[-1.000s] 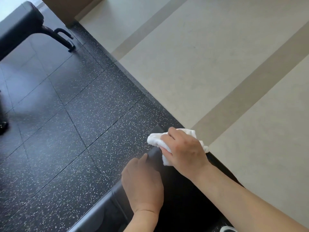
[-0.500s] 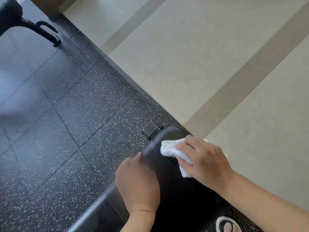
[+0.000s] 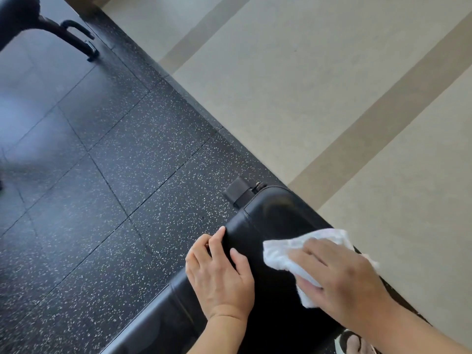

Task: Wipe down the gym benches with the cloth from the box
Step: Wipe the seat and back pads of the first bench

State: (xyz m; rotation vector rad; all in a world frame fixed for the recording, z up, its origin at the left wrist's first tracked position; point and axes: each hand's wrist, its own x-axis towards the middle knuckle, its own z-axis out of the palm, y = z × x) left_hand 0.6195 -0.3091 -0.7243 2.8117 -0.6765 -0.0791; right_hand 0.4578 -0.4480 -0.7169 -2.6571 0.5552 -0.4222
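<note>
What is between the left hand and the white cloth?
In the head view, only bare black bench pad separates the left hand from the white cloth.

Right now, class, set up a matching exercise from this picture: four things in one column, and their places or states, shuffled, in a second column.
Things:
1. left hand
2. right hand
3. white cloth
4. second bench

States:
A. far corner of the dark speckled floor
B. bunched on the near bench pad
C. rests on the pad's side edge
D. presses the cloth down

Pairs: 1-C, 2-D, 3-B, 4-A
</note>
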